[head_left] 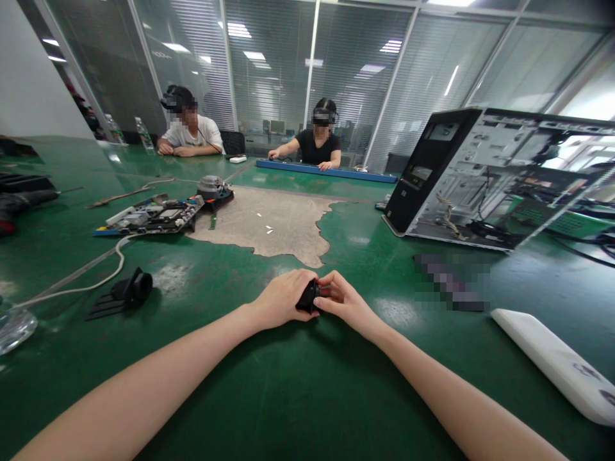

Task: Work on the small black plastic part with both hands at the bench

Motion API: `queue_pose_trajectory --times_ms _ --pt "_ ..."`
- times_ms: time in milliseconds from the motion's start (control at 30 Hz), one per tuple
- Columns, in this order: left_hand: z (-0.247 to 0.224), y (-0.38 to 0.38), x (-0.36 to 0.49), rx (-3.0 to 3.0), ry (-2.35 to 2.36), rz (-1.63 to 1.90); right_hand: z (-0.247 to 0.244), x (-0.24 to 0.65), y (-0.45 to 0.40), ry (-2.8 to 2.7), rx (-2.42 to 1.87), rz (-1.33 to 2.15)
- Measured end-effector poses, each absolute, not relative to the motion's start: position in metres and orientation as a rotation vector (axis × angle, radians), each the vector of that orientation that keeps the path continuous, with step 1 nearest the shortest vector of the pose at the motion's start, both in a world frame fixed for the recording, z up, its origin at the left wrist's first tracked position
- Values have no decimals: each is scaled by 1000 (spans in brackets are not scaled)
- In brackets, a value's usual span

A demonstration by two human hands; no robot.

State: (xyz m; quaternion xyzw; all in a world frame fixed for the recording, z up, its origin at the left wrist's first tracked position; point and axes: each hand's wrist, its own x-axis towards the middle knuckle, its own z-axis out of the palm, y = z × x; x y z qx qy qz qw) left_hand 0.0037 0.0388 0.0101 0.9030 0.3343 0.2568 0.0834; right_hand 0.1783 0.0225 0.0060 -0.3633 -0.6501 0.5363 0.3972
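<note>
Okay, I've got the left hand (283, 298) wrapped around a small black part (305, 299) over the bench (269, 397), right hand (344, 302) pinching its 3 o'clock side; can't tell if it touches down. From there I see a black bracket (129, 290) at 9, circuit board (161, 216) at 10, open PC case (435, 176) at 2.

From my remote view, the fingers (330, 306) hide much of the black part (306, 298). Pixelation blurs a dark strip (449, 282). The left edge crops a clear bottle (16, 328); the right, a white slab (548, 358).
</note>
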Motion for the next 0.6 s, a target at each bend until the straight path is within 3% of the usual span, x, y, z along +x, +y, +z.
queue_pose_trajectory --times_ms 600 --pt "9 39 4 2690 1013 758 6 179 23 -1643 -903 1389"
